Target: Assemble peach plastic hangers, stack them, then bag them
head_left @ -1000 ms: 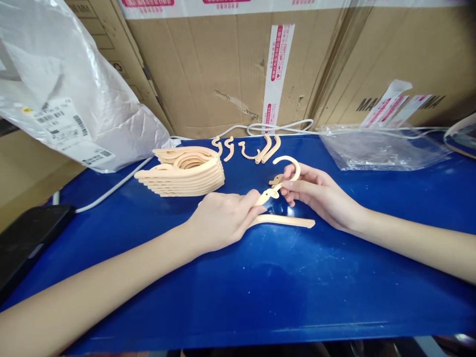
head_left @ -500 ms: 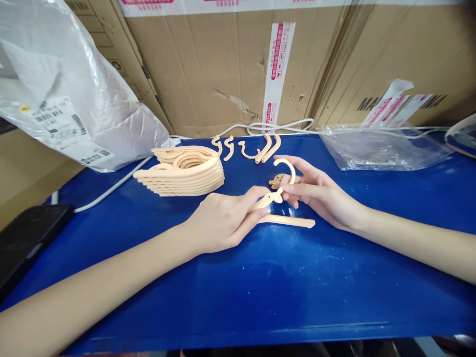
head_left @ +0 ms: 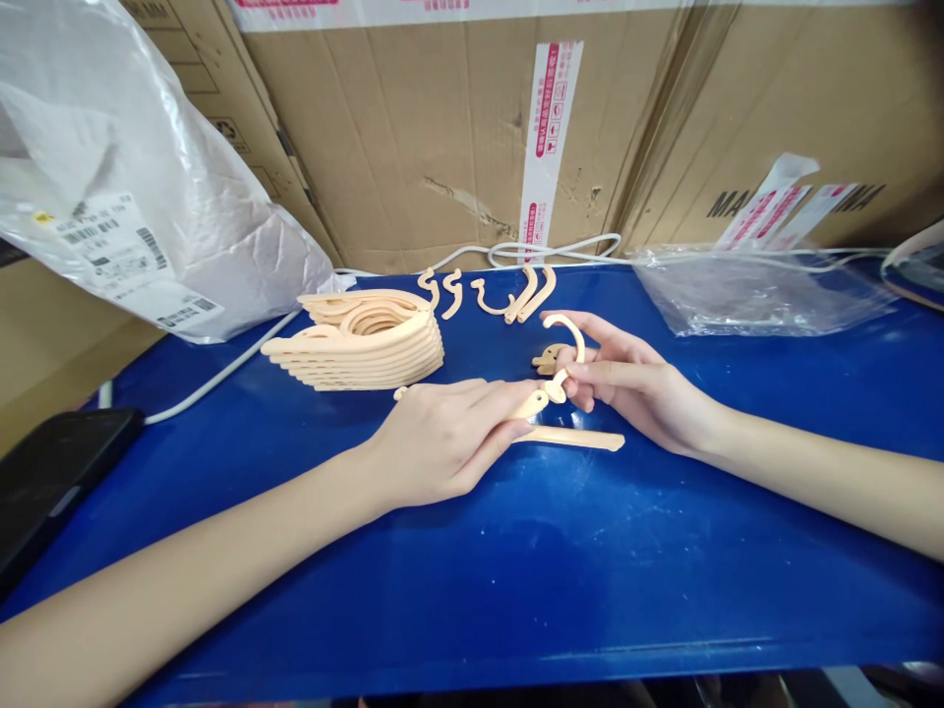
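Between finger and thumb of my right hand (head_left: 626,383) is a cream plastic hanger hook (head_left: 576,339), its curve facing up and left. My left hand (head_left: 449,433) is closed on a cream hanger arm (head_left: 529,404), most of it hidden under the fingers. The arm's holed end is right beside the foot of the hook; I cannot tell if they touch. A second hanger arm (head_left: 579,437) lies on the table just below. Behind my right fingertips is a small tan piece with holes (head_left: 547,360).
Stacked cream hangers (head_left: 361,344) stand at the back left of the blue table (head_left: 560,590). Several loose hooks (head_left: 452,295) and curved arms (head_left: 537,293) lie along the back. Around them are a clear plastic bag (head_left: 759,290), white parcel bag (head_left: 169,197), phone (head_left: 63,472), cable and cardboard boxes.
The hook's foot has come slightly away from the holed end of the hanger arm. My left fingers have flattened further over the arm. Both hands stay in nearly the same place.
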Demonstrator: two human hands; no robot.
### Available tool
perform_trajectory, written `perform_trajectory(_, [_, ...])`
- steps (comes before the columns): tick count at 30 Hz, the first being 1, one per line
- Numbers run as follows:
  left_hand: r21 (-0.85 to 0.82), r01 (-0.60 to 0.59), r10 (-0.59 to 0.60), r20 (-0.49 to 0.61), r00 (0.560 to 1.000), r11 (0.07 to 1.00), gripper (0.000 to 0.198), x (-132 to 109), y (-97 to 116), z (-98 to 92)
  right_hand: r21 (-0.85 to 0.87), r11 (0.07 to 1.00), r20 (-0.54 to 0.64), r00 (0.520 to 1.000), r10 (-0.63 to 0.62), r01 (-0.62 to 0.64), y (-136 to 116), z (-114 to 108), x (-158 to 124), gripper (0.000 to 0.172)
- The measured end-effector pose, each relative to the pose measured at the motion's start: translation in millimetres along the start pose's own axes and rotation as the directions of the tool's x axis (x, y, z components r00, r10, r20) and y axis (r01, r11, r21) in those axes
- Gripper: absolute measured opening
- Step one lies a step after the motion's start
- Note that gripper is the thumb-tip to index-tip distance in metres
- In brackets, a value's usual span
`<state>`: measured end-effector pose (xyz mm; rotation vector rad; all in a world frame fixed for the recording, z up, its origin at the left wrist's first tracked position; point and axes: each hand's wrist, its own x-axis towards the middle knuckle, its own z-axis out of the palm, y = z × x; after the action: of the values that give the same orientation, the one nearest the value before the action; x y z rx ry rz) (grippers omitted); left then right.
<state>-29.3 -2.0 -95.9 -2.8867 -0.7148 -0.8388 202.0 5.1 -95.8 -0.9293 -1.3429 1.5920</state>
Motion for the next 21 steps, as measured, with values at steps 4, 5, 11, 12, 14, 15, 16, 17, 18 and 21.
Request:
perform_trajectory(4, [0.068,-0.074,0.074,0.004,0.997,0.995,0.029,2.6,-0.6,-0.9,0.007,1.0,0.031,0.999,-0.012,0.012,0.6,-0.3,0.3,0.051])
perform_trajectory(5, [0.08,-0.082,0.082,0.006,0.997,0.993,0.03,2.9,-0.9,-1.1,0.017,1.0,0.04,0.999,-0.017,0.017,0.9,-0.5,0.6,0.05])
perform_trajectory(11, [0.036,-0.068,0.067,0.02,0.998,0.997,0.037,2.3,-2.6,0.2,0.041,0.999,0.038,0.999,-0.013,0.012,2.7,-1.0,2.1,0.05])
perform_trajectory(12, [0.025,-0.066,0.066,0.021,0.998,0.997,0.038,2.4,-2.6,0.6,0.041,0.999,0.033,0.999,-0.009,0.008,2.6,-0.9,2.0,0.05])
perform_trajectory(14, [0.008,-0.068,0.068,0.019,0.998,0.998,0.038,2.8,-2.5,1.4,0.036,0.999,0.029,1.0,-0.006,0.005,2.1,-0.5,1.6,0.051])
perform_trajectory(15, [0.001,-0.068,0.068,0.019,0.997,0.998,0.037,3.0,-2.4,1.8,0.031,0.999,0.029,1.0,-0.007,0.006,1.7,-0.4,1.3,0.051])
perform_trajectory(16, [-0.005,-0.068,0.068,0.02,0.997,0.998,0.037,3.1,-2.3,2.0,0.025,1.0,0.031,0.999,-0.01,0.01,1.4,-0.3,0.9,0.052])
perform_trajectory(17, [-0.007,-0.067,0.067,0.02,0.998,0.998,0.037,3.2,-2.2,2.2,0.017,1.0,0.034,0.999,-0.016,0.015,1.2,-0.3,0.6,0.052])
perform_trajectory(18, [-0.007,-0.065,0.065,0.02,0.998,0.998,0.036,3.2,-2.2,2.4,0.008,1.0,0.039,0.999,-0.023,0.022,1.1,-0.4,0.4,0.054])
perform_trajectory(21, [-0.001,-0.065,0.065,0.018,0.998,0.998,0.037,2.5,-2.6,2.8,-0.02,0.999,0.044,0.998,-0.045,0.046,1.5,-1.0,0.0,0.056])
